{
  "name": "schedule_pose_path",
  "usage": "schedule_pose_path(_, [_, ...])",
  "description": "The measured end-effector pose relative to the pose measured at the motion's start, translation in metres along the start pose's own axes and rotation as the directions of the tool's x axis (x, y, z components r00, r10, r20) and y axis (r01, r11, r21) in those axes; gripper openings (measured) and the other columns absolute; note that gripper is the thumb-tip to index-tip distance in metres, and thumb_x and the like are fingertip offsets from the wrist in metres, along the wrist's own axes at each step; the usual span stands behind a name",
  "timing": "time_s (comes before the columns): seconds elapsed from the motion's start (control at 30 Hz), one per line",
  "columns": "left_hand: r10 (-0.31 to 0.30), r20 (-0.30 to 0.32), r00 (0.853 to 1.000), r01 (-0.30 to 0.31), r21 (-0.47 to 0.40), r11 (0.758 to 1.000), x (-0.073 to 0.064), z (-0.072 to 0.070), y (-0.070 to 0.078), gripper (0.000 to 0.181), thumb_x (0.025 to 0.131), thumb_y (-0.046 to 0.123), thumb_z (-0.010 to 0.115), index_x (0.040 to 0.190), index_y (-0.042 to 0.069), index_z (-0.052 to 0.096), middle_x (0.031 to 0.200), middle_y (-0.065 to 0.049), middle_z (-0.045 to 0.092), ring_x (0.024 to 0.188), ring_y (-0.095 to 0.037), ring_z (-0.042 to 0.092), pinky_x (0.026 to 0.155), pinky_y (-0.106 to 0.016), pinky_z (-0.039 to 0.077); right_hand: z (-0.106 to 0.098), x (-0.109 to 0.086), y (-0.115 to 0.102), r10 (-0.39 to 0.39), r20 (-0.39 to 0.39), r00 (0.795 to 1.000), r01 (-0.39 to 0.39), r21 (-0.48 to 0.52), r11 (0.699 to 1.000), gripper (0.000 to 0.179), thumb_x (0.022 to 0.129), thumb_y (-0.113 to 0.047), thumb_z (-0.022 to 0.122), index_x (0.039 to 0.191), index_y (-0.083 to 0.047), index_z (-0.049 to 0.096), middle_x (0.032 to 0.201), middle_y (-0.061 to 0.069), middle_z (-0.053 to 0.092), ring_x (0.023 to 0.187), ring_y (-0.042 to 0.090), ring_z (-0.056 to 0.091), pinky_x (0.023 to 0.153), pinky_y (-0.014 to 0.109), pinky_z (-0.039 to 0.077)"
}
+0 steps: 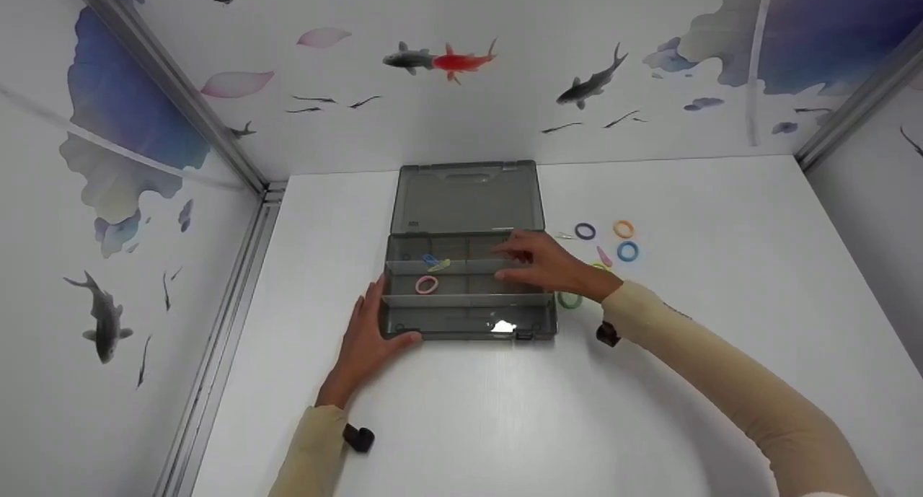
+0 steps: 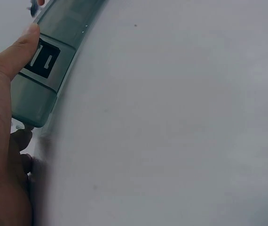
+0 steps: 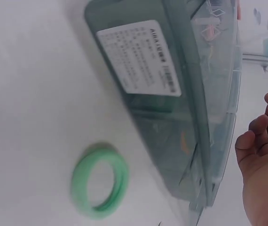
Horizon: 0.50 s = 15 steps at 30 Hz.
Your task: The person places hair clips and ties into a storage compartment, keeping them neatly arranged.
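A dark translucent divided box [image 1: 505, 300] lies on the white table with its lid [image 1: 469, 198] folded back. At its front left corner rests my left hand [image 1: 369, 342], thumb along the front edge and fingers straight against the side; its thumb also overlaps the front in the left wrist view. Above the right compartments hovers my right hand [image 1: 541, 262], fingers loosely bent and nothing visible between them. Inside the box, a blue hair clip [image 1: 430, 260] and a yellow hair clip [image 1: 439, 265] lie at the back left, with a pink hair tie [image 1: 427, 285] in the middle row.
Right of the box lie purple [image 1: 585, 231], orange [image 1: 624, 229], blue [image 1: 628, 251] and green hair ties [image 3: 99, 181], plus a pink hair clip [image 1: 604, 257]. My right forearm partly covers a yellow-green ring [image 1: 598, 266]. A printed wall [image 1: 505, 122] stands behind the table.
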<state>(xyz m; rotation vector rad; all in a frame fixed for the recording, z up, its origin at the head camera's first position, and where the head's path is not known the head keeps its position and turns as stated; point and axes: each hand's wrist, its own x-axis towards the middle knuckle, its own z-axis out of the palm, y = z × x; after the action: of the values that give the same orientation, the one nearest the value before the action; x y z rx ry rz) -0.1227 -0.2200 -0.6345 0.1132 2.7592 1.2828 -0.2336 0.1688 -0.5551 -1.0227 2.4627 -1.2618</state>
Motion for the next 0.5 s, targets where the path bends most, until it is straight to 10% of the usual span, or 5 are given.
schedule_pose_path(0.5, [0.013, -0.005, 1.0, -0.013, 0.008, 1.0, 0.001, 0.001, -0.002, 0.127, 0.084, 0.066, 0.09, 0.179, 0.033, 0.012, 0.185, -0.011, 0.015, 0.169, -0.046, 0.009, 0.128, -0.076, 0.018, -0.009, -0.055, 0.016, 0.051, -0.071, 0.996, -0.053, -0.024, 0.998, 0.056, 0.095, -0.031, 0.091, 0.145, -0.012, 0.073, 0.101, 0.023, 0.059, 0.087, 0.038, 0.052, 0.075, 0.033, 0.04])
